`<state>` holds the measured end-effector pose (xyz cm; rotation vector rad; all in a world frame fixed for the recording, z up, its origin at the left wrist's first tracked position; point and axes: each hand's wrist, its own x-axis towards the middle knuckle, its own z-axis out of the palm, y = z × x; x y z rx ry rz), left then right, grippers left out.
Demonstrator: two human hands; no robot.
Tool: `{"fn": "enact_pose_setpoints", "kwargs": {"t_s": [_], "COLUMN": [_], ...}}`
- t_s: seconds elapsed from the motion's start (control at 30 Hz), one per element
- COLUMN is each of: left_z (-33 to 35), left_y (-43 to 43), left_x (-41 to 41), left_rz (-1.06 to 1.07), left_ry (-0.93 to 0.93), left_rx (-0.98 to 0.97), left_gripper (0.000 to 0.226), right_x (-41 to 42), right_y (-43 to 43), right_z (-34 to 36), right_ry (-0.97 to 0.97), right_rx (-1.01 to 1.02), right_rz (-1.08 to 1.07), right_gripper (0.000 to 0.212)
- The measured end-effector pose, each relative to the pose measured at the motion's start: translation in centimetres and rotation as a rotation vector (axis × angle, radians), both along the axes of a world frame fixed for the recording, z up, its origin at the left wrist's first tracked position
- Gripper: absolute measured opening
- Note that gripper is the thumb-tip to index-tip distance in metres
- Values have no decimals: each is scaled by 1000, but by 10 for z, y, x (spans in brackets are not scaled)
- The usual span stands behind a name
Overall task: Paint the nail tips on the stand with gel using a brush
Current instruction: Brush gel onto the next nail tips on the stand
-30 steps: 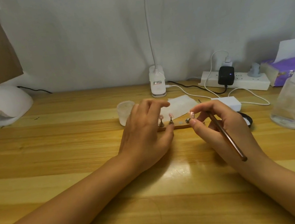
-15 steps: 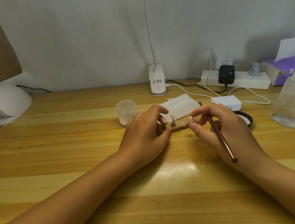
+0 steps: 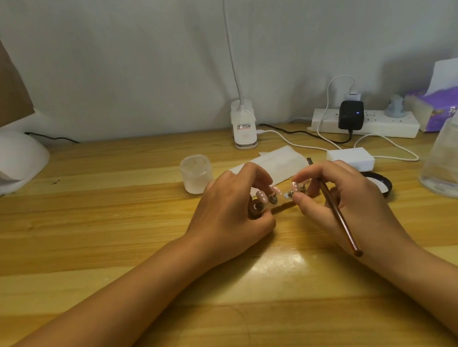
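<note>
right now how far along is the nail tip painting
Done: the nail tips on the stand already look pink with white dots. In hand: the left hand holds the stand; the right hand pinches one tip's holder, brush tucked, bristles away. Left: any remaining gel coats; I can't tell how many.

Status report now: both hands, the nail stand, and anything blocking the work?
Left hand grips the nail stand at its left end. Right hand holds the brush, pinches a nail tip. Nothing blocking; jar stands behind.
</note>
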<state>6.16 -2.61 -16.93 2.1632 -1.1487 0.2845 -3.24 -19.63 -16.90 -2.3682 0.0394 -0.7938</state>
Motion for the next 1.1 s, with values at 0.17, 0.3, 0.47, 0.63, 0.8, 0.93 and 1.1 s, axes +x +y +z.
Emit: {"fn": "enact_pose_setpoints", "kwargs": {"t_s": [0.17, 0.3, 0.47, 0.63, 0.8, 0.93, 1.1], "left_z": [2, 3, 3, 3, 4, 4, 3], "left_y": [1, 1, 1, 1, 1, 1, 1], "left_x": [-3, -5, -5, -5, -4, -4, -4], "left_rz": [0, -6, -2, 16, 27, 33, 29], "left_ry": [-41, -49, -34, -8, 34, 32, 28], "left_rx": [24, 39, 36, 30, 35, 34, 27], "left_gripper": [33, 33, 32, 31, 30, 30, 29], "right_x": [-2, -4, -4, -4, -3, -2, -2], "right_y": [3, 4, 5, 6, 3, 0, -1], "right_z": [1, 1, 2, 2, 2, 1, 1], "right_ry": [-3, 12, 33, 22, -2, 39, 49], "right_rx": [-34, -53, -56, -43, -32, 12, 15], "right_rz": [-11, -17, -26, -38, -92, -83, -72], "right_gripper": [24, 24, 26, 30, 35, 29, 19]}}
